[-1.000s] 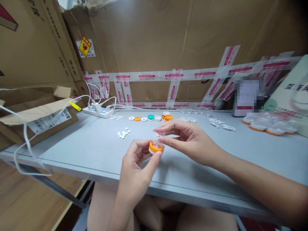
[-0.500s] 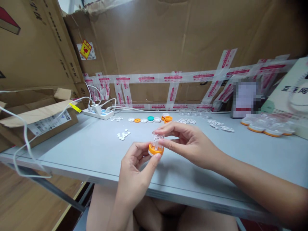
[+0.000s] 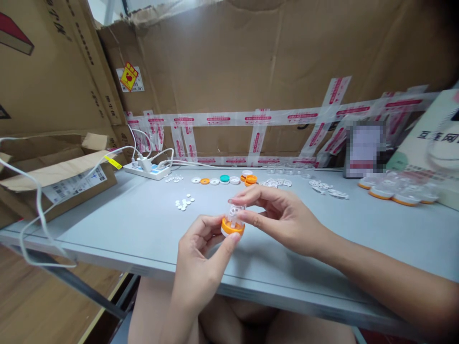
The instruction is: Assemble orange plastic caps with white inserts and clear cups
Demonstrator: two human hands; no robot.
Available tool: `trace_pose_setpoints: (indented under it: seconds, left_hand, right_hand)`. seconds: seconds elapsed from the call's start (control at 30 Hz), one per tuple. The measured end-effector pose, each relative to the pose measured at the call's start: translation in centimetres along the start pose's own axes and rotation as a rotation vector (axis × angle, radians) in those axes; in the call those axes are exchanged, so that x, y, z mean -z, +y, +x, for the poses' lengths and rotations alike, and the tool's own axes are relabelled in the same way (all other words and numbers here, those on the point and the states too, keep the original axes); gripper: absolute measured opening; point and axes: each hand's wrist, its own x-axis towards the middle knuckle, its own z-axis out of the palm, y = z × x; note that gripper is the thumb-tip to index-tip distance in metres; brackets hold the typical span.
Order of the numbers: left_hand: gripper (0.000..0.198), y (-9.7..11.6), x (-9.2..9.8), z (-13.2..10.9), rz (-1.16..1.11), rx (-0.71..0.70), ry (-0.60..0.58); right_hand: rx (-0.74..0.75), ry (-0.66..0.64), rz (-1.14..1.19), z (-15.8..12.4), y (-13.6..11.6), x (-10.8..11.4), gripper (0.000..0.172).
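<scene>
My left hand pinches the orange and white round base between thumb and fingers, just above the grey table. On top of that base sits a clear plastic piece with a white part inside. My right hand holds this clear top from the right, fingertips at its upper rim and thumb at its side. Behind the hands, a row of round caps holds a white ring, a green cap and stacked orange caps. Small white discs lie to the left.
White plastic parts and finished-looking clear and orange pieces lie to the right, near a blurred upright device. A power strip, cables and an open cardboard box occupy the left. Large cardboard stands behind.
Both hands keep their hold on the piece, with only a very slight shift of the fingers. The camera view has moved slightly.
</scene>
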Motion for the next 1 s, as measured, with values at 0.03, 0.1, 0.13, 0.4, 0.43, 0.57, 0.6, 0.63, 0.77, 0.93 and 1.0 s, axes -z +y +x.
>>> trace_pose_setpoints:
  seconds: [0.03, 0.1, 0.13, 0.4, 0.43, 0.57, 0.6, 0.63, 0.77, 0.93, 1.0]
  left_hand:
    - [0.016, 0.1, 0.0, -0.1, -0.016, 0.009, 0.006]
    - [0.018, 0.3, 0.0, -0.2, -0.049, 0.022, 0.0]
    - [0.018, 0.3, 0.0, -0.2, -0.067, 0.027, -0.013]
    - [0.019, 0.2, 1.2, 0.1, -0.149, 0.055, -0.197]
    - [0.018, 0.2, 1.2, 0.1, -0.155, 0.052, -0.208]
    - [0.019, 0.3, 0.6, -0.1, -0.152, 0.049, -0.108]
    - [0.019, 0.4, 0.4, -0.2, -0.147, 0.048, -0.092]
    - [0.019, 0.4, 0.3, -0.3, -0.138, 0.049, -0.086]
    - [0.021, 0.5, 0.2, -0.3, -0.099, 0.051, -0.076]
    - [0.021, 0.5, 0.4, -0.3, -0.098, 0.051, -0.076]
    - [0.02, 0.4, 0.4, -0.3, -0.089, 0.033, -0.059]
  right_hand:
    - [0.009, -0.01, 0.003, 0.0, 0.0, 0.1, 0.011]
    - [0.032, -0.032, 0.022, 0.1, -0.1, 0.2, 0.009]
    - [0.042, -0.042, 0.035, 0.1, -0.1, 0.2, 0.007]
    - [0.071, -0.096, 0.11, -0.1, 0.0, 0.3, 0.006]
    - [0.07, -0.099, 0.128, 0.0, 0.1, 0.2, 0.006]
    - [0.01, -0.087, 0.225, 0.2, 0.4, 0.0, 0.014]
    - [-0.01, -0.074, 0.236, 0.3, 0.4, -0.1, 0.018]
    - [-0.026, -0.059, 0.236, 0.3, 0.4, -0.2, 0.021]
    - [-0.038, -0.022, 0.226, 0.2, 0.3, -0.4, 0.022]
    - [-0.045, -0.067, 0.247, -0.1, 0.0, -0.4, 0.016]
    - [-0.028, -0.063, 0.21, -0.1, 0.0, -0.3, 0.014]
